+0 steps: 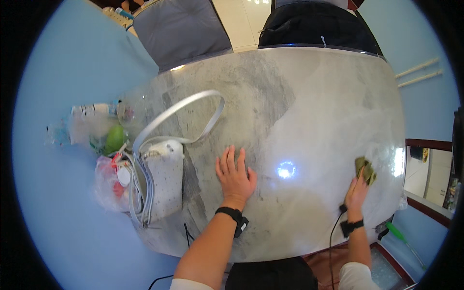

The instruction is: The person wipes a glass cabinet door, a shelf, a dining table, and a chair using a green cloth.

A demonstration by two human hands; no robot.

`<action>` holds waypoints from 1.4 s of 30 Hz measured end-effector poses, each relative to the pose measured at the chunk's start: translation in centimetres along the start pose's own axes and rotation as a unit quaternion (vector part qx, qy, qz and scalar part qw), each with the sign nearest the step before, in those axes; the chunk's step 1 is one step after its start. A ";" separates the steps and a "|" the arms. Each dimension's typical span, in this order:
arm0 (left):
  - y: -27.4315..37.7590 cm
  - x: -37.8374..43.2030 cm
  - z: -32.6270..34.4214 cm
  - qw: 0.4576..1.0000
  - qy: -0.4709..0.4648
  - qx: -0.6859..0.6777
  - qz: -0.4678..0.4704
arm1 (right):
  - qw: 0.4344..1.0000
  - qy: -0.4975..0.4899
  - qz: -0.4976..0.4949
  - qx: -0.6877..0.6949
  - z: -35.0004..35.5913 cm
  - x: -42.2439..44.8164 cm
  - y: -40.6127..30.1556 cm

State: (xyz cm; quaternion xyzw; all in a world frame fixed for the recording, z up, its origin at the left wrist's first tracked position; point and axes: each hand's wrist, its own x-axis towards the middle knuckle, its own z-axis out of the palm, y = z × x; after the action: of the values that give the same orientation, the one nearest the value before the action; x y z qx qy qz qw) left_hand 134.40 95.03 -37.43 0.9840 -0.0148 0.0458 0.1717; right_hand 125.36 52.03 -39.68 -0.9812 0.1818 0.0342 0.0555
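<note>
My left hand (233, 177) rests palm down on the grey marble-patterned table (290, 108), fingers spread, with nothing in it. At the right end of the table my right hand (356, 195) grips a crumpled olive-green cloth (366, 170) against the surface. Both wrists wear black straps with small dark devices, and a black cable trails from the right one. Left of my left hand stands a white handbag (165, 177) with dark specks. Its pale strap (181, 105) loops out over the tabletop.
Beside the bag are a clear plastic bag (107, 185), a green fruit (115, 139) and a bottle lying on its side (96, 109). A grey chair (177, 29) and a black-covered chair (319, 27) border the far edge. A green-handled tool (395, 231) is at lower right.
</note>
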 end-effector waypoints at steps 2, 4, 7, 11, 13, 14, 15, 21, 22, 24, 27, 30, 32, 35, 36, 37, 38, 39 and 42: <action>0.2 0.0 -0.2 1.000 0.012 -0.009 -0.002 | 0.997 0.028 -0.051 -0.047 0.7 -4.3 1.4; 0.6 0.0 -0.1 0.999 0.026 -0.025 -0.003 | 0.997 0.040 -0.073 -0.001 0.0 -6.8 0.6; -0.1 -0.1 -0.9 0.995 0.053 -0.078 -0.012 | 0.997 0.035 -0.068 0.007 -0.9 -6.9 -0.3; -3.1 -5.2 -0.8 0.951 0.143 -0.273 0.007 | 0.993 0.066 -0.098 0.002 0.8 -6.4 0.1; -3.8 -11.5 -2.2 0.934 0.133 -0.331 0.024 | 0.992 0.057 -0.110 0.007 1.0 -6.5 0.2; -3.4 -16.1 -3.4 0.942 0.116 -0.313 0.031 | 0.994 0.055 -0.099 0.004 1.2 -6.4 0.8; -3.4 -21.3 -3.9 0.943 0.103 -0.315 0.026 | 0.995 0.056 -0.088 0.003 1.6 -6.1 1.2; -3.4 -47.9 -8.3 0.914 0.158 -0.310 -0.210 | 0.999 0.028 -0.027 -0.032 1.3 -6.3 1.1; -3.1 -50.9 -8.4 0.899 0.156 -0.316 -0.259 | 0.995 0.036 -0.091 -0.003 1.3 -6.5 1.3; -3.2 -56.1 -7.2 0.868 0.156 -0.317 -0.348 | 0.965 -0.008 -0.260 -0.014 2.3 -11.2 -2.6; -4.2 -59.7 -5.9 0.831 0.153 -0.332 -0.419 | 0.842 -0.191 -0.503 0.041 1.1 -22.7 -12.4; -5.2 -58.5 -5.9 0.800 0.156 -0.371 -0.445 | 0.744 -0.268 -0.610 -0.053 -0.9 -30.0 -23.9; -5.9 -56.6 -6.8 0.778 0.165 -0.420 -0.436 | 0.692 -0.253 -0.673 -0.062 0.2 -31.0 -30.2; -7.1 -54.1 -7.1 0.767 0.181 -0.458 -0.411 | 0.632 -0.222 -0.742 -0.026 1.5 -32.2 -39.3; -7.5 -53.3 -6.8 0.764 0.183 -0.458 -0.415 | 0.628 -0.225 -0.744 -0.028 1.2 -33.0 -42.0; -7.8 -52.4 -6.1 0.731 0.206 -0.492 -0.426 | 0.558 -0.290 -0.778 0.013 0.9 -33.9 -44.4; -8.0 -51.8 -6.1 0.695 0.229 -0.521 -0.439 | 0.477 -0.356 -0.802 0.055 0.6 -34.9 -46.1; -8.2 -51.1 -6.3 0.689 0.230 -0.522 -0.446 | 0.472 -0.362 -0.802 0.051 0.5 -35.6 -47.2; -9.9 -49.3 -7.7 0.727 0.325 -0.397 -0.456 | 0.561 -0.291 -0.738 0.235 0.8 -36.5 -48.5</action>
State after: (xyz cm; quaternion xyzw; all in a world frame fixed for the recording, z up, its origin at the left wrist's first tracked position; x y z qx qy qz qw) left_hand 85.12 107.57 -38.27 0.6393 0.4752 0.2693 0.5412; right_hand 108.87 110.04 -32.65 -0.6618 -0.6306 0.2213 0.3396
